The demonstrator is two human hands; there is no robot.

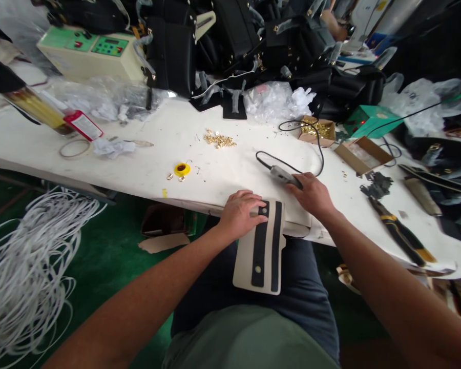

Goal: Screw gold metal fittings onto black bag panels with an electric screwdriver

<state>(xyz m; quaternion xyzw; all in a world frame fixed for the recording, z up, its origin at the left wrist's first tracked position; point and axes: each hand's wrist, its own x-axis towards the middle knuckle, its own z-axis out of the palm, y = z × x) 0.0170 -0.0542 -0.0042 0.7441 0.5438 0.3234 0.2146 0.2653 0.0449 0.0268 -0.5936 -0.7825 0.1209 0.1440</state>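
Observation:
My left hand (243,214) is closed on the upper left part of a beige panel (249,256), fingers and thumb lying across it. Two black strips run along this flat piece, which has rounded corners; the left strip carries a round metal stud near each end. The panel hangs over the front edge of the table, above my lap. To its upper right, my right hand (313,193) is wrapped round a grey corded hand tool (284,176). That tool lies low over the white table top, its cord end pointing left; its other end is hidden by my fingers.
Small gold fittings (221,139) lie mid-table, left of a cardboard box of gold parts (318,128). A yellow tape roll (182,169) sits near the front edge. Pliers (401,233) lie at right. Black bags (230,31) crowd the back. White cord (34,256) is heaped at lower left.

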